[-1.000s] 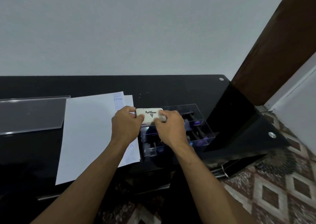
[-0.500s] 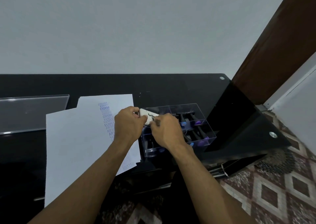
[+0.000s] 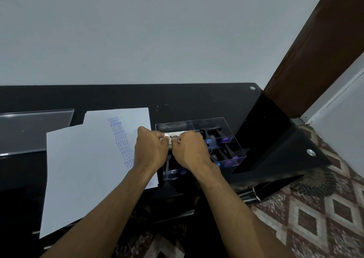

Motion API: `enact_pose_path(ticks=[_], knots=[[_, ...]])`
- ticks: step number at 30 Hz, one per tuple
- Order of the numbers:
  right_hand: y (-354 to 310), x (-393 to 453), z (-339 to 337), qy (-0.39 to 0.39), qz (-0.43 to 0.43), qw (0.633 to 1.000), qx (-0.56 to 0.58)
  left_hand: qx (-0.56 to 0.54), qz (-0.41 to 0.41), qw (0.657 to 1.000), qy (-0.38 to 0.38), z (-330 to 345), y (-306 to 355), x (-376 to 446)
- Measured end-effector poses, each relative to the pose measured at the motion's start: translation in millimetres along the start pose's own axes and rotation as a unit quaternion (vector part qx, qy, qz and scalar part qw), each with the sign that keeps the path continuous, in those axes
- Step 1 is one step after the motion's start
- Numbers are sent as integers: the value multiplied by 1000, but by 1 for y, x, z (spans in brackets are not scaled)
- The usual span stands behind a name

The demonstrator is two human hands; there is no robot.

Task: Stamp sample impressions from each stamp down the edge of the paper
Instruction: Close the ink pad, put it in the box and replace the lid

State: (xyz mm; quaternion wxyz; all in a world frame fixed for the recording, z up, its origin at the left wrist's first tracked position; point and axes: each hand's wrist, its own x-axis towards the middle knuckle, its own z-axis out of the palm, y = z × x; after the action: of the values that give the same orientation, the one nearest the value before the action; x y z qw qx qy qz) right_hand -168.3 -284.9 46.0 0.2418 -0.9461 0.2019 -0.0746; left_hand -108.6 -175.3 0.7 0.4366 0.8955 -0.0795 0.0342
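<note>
Over the clear stamp organiser (image 3: pixel 234 139), both hands, left hand (image 3: pixel 150 149) and right hand (image 3: pixel 190 149), pinch the Artline ink pad (image 3: pixel 174 136); light, rigid, best held by its edges. Stamped paper (image 3: pixel 130 124) lies left, touching a blank sheet (image 3: pixel 78 169); black-handled stamps (image 3: pixel 222 137) crowd the right compartments on the desk (image 3: pixel 197 100).

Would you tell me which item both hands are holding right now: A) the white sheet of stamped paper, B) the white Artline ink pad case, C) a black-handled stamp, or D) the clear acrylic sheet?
B: the left hand and right hand both grip the white Artline ink pad case.
</note>
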Motion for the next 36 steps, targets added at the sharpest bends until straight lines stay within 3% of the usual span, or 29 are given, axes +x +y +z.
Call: enact_pose_path(ticks=[7,12,14,18,22,26,31,33,36], knots=[[6,-1,7,34,-46,998,-17,24,33,999,-18,-10,3,-3],[8,-11,5,119,-112,985,-62,40,92,994,-41,-38,1,-18],[6,-12,6,105,-115,985,-74,79,110,990,-38,-49,-13,-24],[-6,-17,16,101,-120,982,-101,189,54,980,27,-76,-58,-31],[-33,-26,32,113,-181,973,-88,278,-20,960,-28,-97,-95,-34],[-55,-39,48,52,-289,953,-76,271,26,961,-57,-100,-99,-27],[-62,-46,55,-65,-336,921,-187,227,105,962,-110,-99,-102,-15],[-63,-45,52,-83,-326,919,-206,219,104,968,-72,-105,-108,-16],[-68,-47,49,-120,-258,936,-206,210,-7,977,41,-123,-117,-22]])
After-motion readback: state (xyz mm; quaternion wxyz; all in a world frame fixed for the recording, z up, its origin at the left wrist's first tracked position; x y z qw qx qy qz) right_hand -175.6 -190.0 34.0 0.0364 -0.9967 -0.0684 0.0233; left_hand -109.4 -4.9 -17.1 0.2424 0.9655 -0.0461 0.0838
